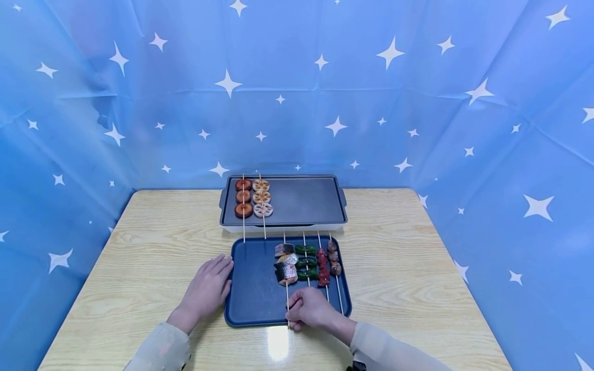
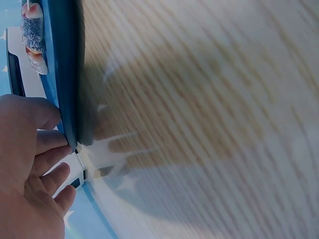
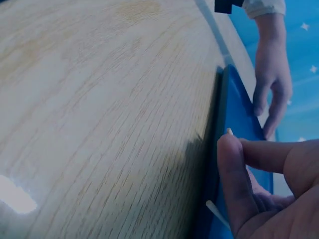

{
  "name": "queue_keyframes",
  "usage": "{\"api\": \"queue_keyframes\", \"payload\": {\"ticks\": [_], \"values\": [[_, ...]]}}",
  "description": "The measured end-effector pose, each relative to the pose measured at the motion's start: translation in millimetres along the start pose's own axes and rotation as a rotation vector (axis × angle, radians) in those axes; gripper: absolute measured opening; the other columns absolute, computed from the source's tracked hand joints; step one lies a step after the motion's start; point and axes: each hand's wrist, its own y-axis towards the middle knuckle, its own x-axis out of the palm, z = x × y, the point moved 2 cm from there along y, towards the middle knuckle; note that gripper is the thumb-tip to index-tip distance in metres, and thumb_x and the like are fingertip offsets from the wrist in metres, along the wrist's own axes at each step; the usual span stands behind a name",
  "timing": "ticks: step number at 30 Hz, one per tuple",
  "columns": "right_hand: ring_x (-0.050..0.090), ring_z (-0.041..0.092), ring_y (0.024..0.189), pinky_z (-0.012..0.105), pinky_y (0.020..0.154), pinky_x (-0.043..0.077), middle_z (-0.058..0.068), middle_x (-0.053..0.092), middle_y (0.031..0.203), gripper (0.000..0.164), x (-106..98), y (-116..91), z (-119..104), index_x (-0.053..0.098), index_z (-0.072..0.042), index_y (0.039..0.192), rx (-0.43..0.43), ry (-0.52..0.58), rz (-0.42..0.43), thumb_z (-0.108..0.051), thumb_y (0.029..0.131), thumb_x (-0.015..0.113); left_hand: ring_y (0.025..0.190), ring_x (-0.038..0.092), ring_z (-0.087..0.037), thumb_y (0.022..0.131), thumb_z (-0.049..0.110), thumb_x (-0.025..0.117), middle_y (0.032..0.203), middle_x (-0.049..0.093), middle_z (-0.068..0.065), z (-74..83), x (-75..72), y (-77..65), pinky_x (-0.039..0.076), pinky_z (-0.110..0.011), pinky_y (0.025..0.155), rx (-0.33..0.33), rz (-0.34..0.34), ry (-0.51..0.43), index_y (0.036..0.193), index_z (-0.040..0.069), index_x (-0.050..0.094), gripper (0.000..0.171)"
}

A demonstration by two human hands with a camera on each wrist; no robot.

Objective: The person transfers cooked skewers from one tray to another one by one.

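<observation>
My right hand (image 1: 312,308) pinches the lower stick end of a fish skewer (image 1: 286,265), which lies over the blue tray (image 1: 250,304). In the right wrist view, the stick's tip (image 3: 230,131) pokes out between thumb and forefinger. Beside it on the tray are a green pepper skewer (image 1: 306,263), a red meat skewer (image 1: 323,268) and a skewer of brownish round pieces (image 1: 334,257). My left hand (image 1: 207,288) rests at the tray's left edge. Its thumb and fingers touch the rim in the left wrist view (image 2: 35,164), without curling round it.
Behind the tray stands a dark griddle plate (image 1: 303,201) on a white base. A skewer of reddish-brown round slices (image 1: 243,197) and a lotus root skewer (image 1: 262,197) lie on its left side. The wooden table (image 1: 153,247) meets a blue star-patterned curtain (image 1: 287,113).
</observation>
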Motion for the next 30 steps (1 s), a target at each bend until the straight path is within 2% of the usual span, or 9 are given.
{"api": "queue_keyframes", "payload": {"ticks": [6, 11, 15, 18, 21, 25, 27, 30], "values": [[0.062, 0.012, 0.049, 0.032, 0.052, 0.06, 0.015, 0.068, 0.066, 0.01, -1, 1, 0, 0.061, 0.001, 0.085, -0.015, -0.066, 0.004, 0.002, 0.082, 0.071, 0.134, 0.048, -0.034, 0.089, 0.02, 0.067, 0.137, 0.059, -0.014, 0.1, -0.1, 0.7, 0.04, -0.051, 0.112, -0.002, -0.002, 0.001, 0.128, -0.001, 0.062, 0.044], [0.063, 0.012, 0.05, 0.032, 0.052, 0.06, 0.011, 0.068, 0.066, 0.008, -5, 0, -3, 0.063, 0.002, 0.088, -0.041, -0.113, 0.012, -0.001, 0.084, 0.069, 0.135, 0.048, -0.034, 0.09, 0.021, 0.066, 0.138, 0.058, -0.014, 0.4, -0.7, 1.0, 0.039, -0.05, 0.113, -0.01, -0.01, -0.005, 0.129, -0.001, 0.061, 0.045], [0.065, 0.013, 0.053, 0.032, 0.052, 0.06, 0.011, 0.068, 0.066, 0.007, -16, -1, -8, 0.066, 0.001, 0.089, -0.081, -0.156, 0.012, -0.004, 0.086, 0.068, 0.135, 0.048, -0.033, 0.09, 0.021, 0.066, 0.138, 0.058, -0.014, 0.4, -1.1, 0.6, 0.039, -0.05, 0.113, -0.011, -0.012, -0.004, 0.129, -0.001, 0.061, 0.045], [0.066, 0.016, 0.057, 0.032, 0.053, 0.06, 0.013, 0.07, 0.071, 0.009, -29, -1, -14, 0.067, 0.001, 0.092, -0.146, -0.197, 0.025, -0.006, 0.087, 0.067, 0.134, 0.048, -0.033, 0.09, 0.02, 0.066, 0.137, 0.059, -0.014, 0.2, -0.8, 0.3, 0.04, -0.05, 0.112, -0.008, -0.005, -0.003, 0.128, -0.001, 0.061, 0.044], [0.065, 0.013, 0.064, 0.026, 0.056, 0.056, 0.008, 0.072, 0.078, 0.011, -46, 1, -19, 0.069, -0.001, 0.096, -0.238, -0.31, 0.101, -0.009, 0.089, 0.066, 0.134, 0.049, -0.033, 0.089, 0.02, 0.066, 0.136, 0.06, -0.014, -0.1, -0.4, 0.0, 0.04, -0.05, 0.112, -0.001, 0.008, -0.005, 0.127, -0.001, 0.062, 0.044], [0.064, 0.009, 0.073, 0.022, 0.065, 0.053, 0.001, 0.073, 0.085, 0.013, -76, 3, -24, 0.071, -0.005, 0.1, -0.324, -0.449, 0.276, -0.009, 0.089, 0.067, 0.133, 0.05, -0.034, 0.089, 0.02, 0.067, 0.136, 0.06, -0.014, -0.6, 0.2, -0.1, 0.04, -0.05, 0.111, 0.002, 0.016, -0.006, 0.127, -0.001, 0.062, 0.044], [0.066, 0.011, 0.079, 0.027, 0.071, 0.055, 0.003, 0.073, 0.091, 0.016, -92, 3, -25, 0.071, -0.005, 0.104, -0.334, -0.495, 0.349, -0.008, 0.088, 0.068, 0.133, 0.05, -0.034, 0.089, 0.02, 0.067, 0.136, 0.06, -0.014, -0.9, 0.1, -0.1, 0.041, -0.05, 0.111, 0.003, 0.017, -0.005, 0.127, -0.001, 0.062, 0.044], [0.068, 0.023, 0.095, 0.041, 0.085, 0.057, 0.009, 0.073, 0.105, 0.028, -115, 2, -22, 0.068, -0.004, 0.114, -0.338, -0.59, 0.4, -0.007, 0.086, 0.07, 0.134, 0.049, -0.033, 0.089, 0.02, 0.066, 0.137, 0.059, -0.014, -1.1, -0.3, 0.0, 0.04, -0.05, 0.111, 0.002, 0.012, -0.005, 0.128, -0.001, 0.062, 0.044]]}}
